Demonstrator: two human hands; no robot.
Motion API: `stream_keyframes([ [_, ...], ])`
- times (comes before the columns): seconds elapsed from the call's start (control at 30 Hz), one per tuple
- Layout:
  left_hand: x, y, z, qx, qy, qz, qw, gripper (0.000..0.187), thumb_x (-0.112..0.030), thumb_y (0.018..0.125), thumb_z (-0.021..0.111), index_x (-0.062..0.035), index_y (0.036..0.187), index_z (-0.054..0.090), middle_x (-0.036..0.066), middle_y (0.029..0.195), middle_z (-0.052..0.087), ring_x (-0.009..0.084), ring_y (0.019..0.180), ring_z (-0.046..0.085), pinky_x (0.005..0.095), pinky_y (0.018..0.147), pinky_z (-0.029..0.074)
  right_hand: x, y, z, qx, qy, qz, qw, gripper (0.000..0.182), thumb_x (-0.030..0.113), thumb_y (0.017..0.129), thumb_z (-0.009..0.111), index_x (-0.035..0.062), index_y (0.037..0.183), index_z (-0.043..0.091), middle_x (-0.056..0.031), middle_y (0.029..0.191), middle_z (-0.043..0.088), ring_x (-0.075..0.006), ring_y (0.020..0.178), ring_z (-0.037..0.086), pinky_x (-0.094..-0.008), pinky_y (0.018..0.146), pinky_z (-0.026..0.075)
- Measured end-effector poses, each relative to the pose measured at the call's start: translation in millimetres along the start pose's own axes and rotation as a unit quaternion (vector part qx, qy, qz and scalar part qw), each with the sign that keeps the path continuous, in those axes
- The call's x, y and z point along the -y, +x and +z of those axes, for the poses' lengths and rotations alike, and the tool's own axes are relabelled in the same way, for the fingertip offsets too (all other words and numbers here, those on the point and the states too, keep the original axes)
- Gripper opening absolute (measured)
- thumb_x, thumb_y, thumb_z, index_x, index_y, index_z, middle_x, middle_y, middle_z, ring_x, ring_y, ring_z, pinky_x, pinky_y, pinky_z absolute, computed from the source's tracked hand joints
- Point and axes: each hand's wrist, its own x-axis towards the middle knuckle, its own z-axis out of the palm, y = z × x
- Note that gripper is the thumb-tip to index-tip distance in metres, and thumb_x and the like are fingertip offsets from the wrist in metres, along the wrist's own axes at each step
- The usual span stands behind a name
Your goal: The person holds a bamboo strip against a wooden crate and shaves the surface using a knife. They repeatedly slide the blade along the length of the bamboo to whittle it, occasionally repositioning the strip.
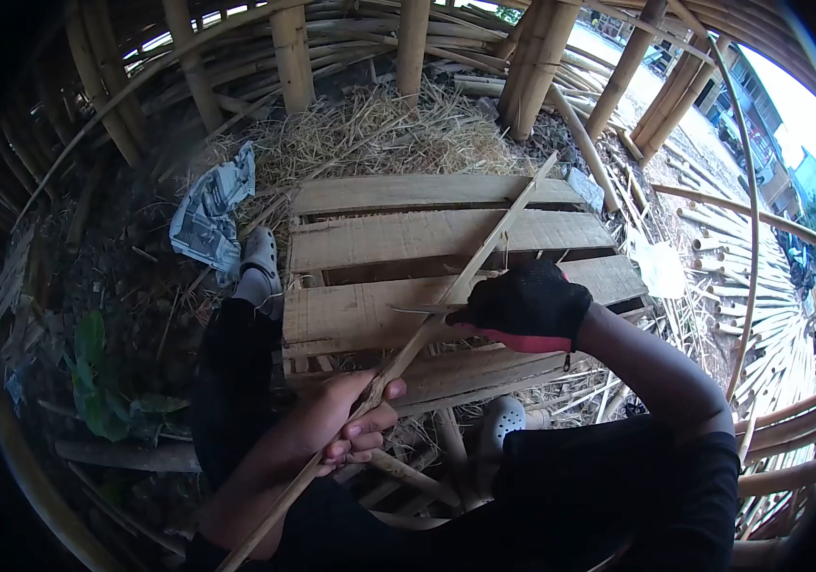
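A long, narrow bamboo strip [490, 244] runs diagonally from the lower left up across a wooden pallet [360, 315]. My bare left hand [356, 424] is wrapped round its lower part. In a black and red glove, my right hand [527, 305] is closed on a knife [422, 309], whose handle is hidden in the fist. The thin blade points left and crosses the strip, seemingly touching it. Beyond my left hand the strip's lower end passes along my forearm and out of view.
Wood shavings [379, 133] are heaped behind the pallet among upright bamboo posts [411, 48]. A crumpled newspaper [217, 210] lies at left near my shoe [262, 257]. Many bamboo poles [742, 315] lie on the right. A green plant [93, 381] grows at lower left.
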Motion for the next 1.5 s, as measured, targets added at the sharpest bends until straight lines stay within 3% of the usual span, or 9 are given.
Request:
stream_keyframes([
  [0.2, -2, 3, 1, 0.013, -0.002, 0.007, 1.0, 0.025, -0.029, 0.107, 0.027, -0.0123, 0.098, 0.042, -0.008, 0.05, 0.034, 0.0, 0.031, 0.031, 0.0154, 0.029, 0.025, -39, 14, -3, 0.034, -0.045, 0.126, 0.99, 0.042, 0.049, 0.1, 0.049, 0.0159, 0.096, 0.075, -0.0078, 0.085, 0.072, -0.0298, 0.081, 0.071, -0.0417, 0.071, 0.057],
  [0.33, 0, 2, 6, -0.011, 0.032, 0.0, 0.999, 0.029, -0.033, 0.108, 0.024, -0.0129, 0.097, 0.042, -0.008, 0.051, 0.034, 0.0, 0.032, 0.032, 0.0156, 0.029, 0.025, -48, -1, 26, -0.068, -0.092, -0.108, 0.988, 0.041, 0.051, 0.1, 0.046, 0.0219, 0.103, 0.075, -0.0071, 0.091, 0.073, -0.0301, 0.082, 0.07, -0.0412, 0.071, 0.055],
  [0.43, 1, 3, 4, 0.005, 0.022, -0.004, 1.0, 0.031, -0.035, 0.109, 0.023, -0.0129, 0.097, 0.042, -0.008, 0.052, 0.034, 0.0002, 0.032, 0.032, 0.0158, 0.03, 0.025, -68, 16, -9, 0.12, 0.015, 0.238, 0.964, 0.046, 0.054, 0.101, 0.042, 0.0206, 0.107, 0.073, -0.0073, 0.096, 0.074, -0.031, 0.091, 0.07, -0.04, 0.082, 0.054],
  [0.57, 0, 2, 2, -0.004, 0.022, 0.0, 1.0, 0.03, -0.035, 0.109, 0.024, -0.0132, 0.097, 0.042, -0.008, 0.052, 0.034, 0.0004, 0.032, 0.032, 0.0158, 0.029, 0.025, -26, 0, 1, 0.056, -0.012, -0.009, 0.998, 0.054, 0.062, 0.099, 0.039, 0.0213, 0.112, 0.072, -0.0077, 0.096, 0.073, -0.0313, 0.092, 0.07, -0.0395, 0.082, 0.054],
  [0.93, 4, 1, 7, 0.0, 0.038, 0.0, 0.999, 0.034, -0.039, 0.109, 0.023, -0.0138, 0.097, 0.043, -0.008, 0.052, 0.034, 0.0006, 0.032, 0.031, 0.0154, 0.031, 0.026, -44, 4, 4, 0.029, -0.007, -0.014, 0.999, 0.041, 0.051, 0.099, 0.051, 0.0174, 0.098, 0.075, -0.0096, 0.088, 0.073, -0.0308, 0.081, 0.07, -0.0424, 0.075, 0.054],
  [1.07, 5, 2, 7, -0.01, 0.048, 0.005, 0.999, 0.035, -0.039, 0.109, 0.022, -0.0132, 0.098, 0.043, -0.008, 0.052, 0.034, 0.0013, 0.032, 0.032, 0.0156, 0.031, 0.026, -101, 12, -7, 0.095, 0.116, 0.368, 0.918, 0.046, 0.051, 0.101, 0.044, 0.0172, 0.105, 0.074, -0.0066, 0.089, 0.074, -0.0244, 0.084, 0.072, -0.0394, 0.079, 0.054],
  [1.27, 0, -3, 3, 0.001, 0.023, -0.01, 1.0, 0.034, -0.038, 0.109, 0.022, -0.0129, 0.098, 0.043, -0.007, 0.052, 0.035, 0.0012, 0.033, 0.033, 0.0158, 0.031, 0.025, -66, -3, 6, 0.03, -0.035, 0.018, 0.999, 0.035, 0.046, 0.1, 0.05, 0.0217, 0.105, 0.075, -0.005, 0.092, 0.073, -0.0256, 0.085, 0.07, -0.0381, 0.08, 0.053],
  [1.4, 5, 0, 5, 0.01, 0.045, 0.001, 0.999, 0.032, -0.037, 0.108, 0.025, -0.0123, 0.1, 0.043, -0.006, 0.054, 0.035, 0.0026, 0.034, 0.032, 0.0163, 0.032, 0.028, -92, 6, -18, 0.069, 0.091, 0.39, 0.914, 0.033, 0.043, 0.1, 0.05, 0.0222, 0.103, 0.076, -0.0067, 0.09, 0.073, -0.0283, 0.084, 0.07, -0.0391, 0.08, 0.053],
  [1.5, 7, 2, 1, 0.016, 0.048, 0.0, 0.999, 0.032, -0.038, 0.107, 0.025, -0.013, 0.1, 0.043, -0.006, 0.054, 0.035, 0.0027, 0.034, 0.032, 0.0167, 0.032, 0.028, -64, -5, -10, 0.088, 0.0, 0.103, 0.991, 0.03, 0.04, 0.1, 0.051, 0.0232, 0.109, 0.074, -0.0077, 0.091, 0.073, -0.0283, 0.088, 0.069, -0.0402, 0.08, 0.054],
])
